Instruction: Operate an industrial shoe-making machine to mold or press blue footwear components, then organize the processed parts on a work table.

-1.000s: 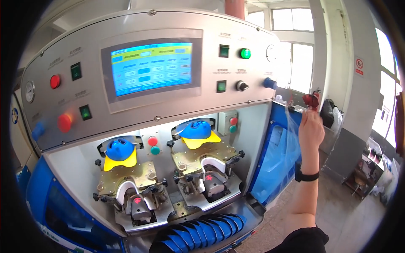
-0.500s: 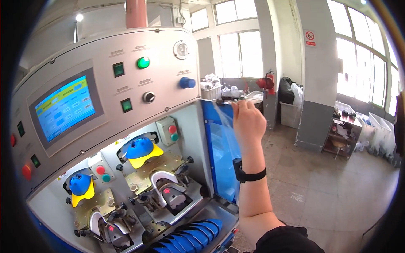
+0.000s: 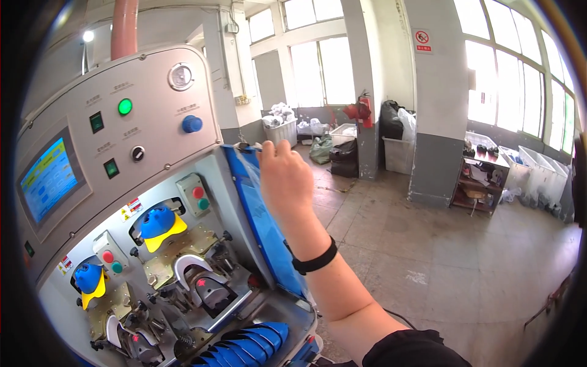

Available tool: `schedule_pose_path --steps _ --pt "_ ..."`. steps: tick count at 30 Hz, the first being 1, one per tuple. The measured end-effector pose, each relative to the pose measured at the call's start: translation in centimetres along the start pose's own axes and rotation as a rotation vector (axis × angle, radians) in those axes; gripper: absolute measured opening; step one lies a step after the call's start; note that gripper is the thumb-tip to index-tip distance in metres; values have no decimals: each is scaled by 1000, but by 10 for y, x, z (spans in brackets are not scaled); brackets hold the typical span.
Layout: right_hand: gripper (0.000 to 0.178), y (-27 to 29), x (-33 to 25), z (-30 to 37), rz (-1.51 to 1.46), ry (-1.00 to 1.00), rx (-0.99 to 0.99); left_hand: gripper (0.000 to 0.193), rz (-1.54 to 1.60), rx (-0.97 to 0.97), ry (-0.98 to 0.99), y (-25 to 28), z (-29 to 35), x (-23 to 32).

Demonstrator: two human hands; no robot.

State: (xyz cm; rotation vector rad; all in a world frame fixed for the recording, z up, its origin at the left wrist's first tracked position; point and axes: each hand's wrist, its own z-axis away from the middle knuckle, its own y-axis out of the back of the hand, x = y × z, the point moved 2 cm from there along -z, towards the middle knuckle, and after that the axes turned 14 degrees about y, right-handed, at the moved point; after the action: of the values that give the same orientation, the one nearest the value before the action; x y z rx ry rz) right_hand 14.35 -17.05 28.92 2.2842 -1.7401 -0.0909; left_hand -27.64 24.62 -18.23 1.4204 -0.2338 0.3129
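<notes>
My right hand (image 3: pixel 286 180), with a black band on its wrist, is raised at the top corner of the blue side panel (image 3: pixel 235 160) of a grey machine (image 3: pixel 143 165). Its fingers are curled and pinched together, and clear plastic film (image 3: pixel 247 166) hangs by them from the panel's top edge. A small dark clip (image 3: pixel 246 146) sits on that edge, just left of my fingertips. Exactly how the film is gripped is partly hidden. My left hand is out of the picture.
Inside the machine are two blue-and-yellow moulds (image 3: pixel 160 227) above metal clamp plates (image 3: pixel 183 251). Overlapping blue curved pieces (image 3: pixel 244 345) lie on its front ledge. A touch screen (image 3: pixel 50 180) is at left. Beyond stand a pillar (image 3: pixel 433 165), a shelf unit (image 3: pixel 480 183) and white bins (image 3: pixel 533 174).
The view has swung right, so the machine sits further left. My right hand stays at the panel's top corner, its forearm now slanting more, and the panel looks narrower.
</notes>
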Motion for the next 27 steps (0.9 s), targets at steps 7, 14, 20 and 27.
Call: schedule_pose_path --steps 7,14,20,27 --pt "20 -3 4 0 -95 -4 -65 60 -28 14 -112 -1 1 22" --pt "15 -14 -1 1 -8 -18 -6 58 -77 7 -348 -11 -8 102" --pt "13 -13 0 2 -6 -48 185 57 -104 6 -454 -21 -1 134" --pt "17 -16 2 7 25 -27 147 56 -134 54 -468 -7 -7 129"
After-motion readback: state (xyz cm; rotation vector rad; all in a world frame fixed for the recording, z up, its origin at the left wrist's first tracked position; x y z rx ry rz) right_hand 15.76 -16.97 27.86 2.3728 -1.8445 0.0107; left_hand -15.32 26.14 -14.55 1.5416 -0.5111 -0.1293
